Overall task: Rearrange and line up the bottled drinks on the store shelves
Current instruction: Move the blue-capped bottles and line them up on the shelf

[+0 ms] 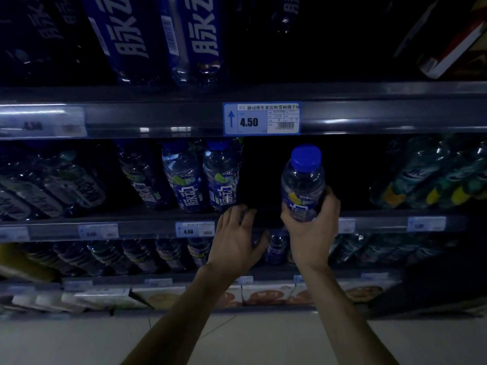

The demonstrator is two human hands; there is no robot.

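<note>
My right hand [312,227] grips the lower half of a clear bottle with a blue cap and blue label [303,177], held upright in front of a dark gap on the middle shelf [263,214]. My left hand [237,237] is empty, fingers spread, resting at the shelf's front edge just left of that gap. Two matching blue-capped bottles [203,175] stand on the middle shelf to the left of the gap. More of them [142,177] stand further left.
Large blue bottles [163,38] fill the top shelf. A price tag reading 4.50 [261,118] hangs on its rail. Green-labelled bottles [432,175] sit at the right of the middle shelf. A lower shelf holds more bottles [168,254], with boxed goods [266,293] beneath.
</note>
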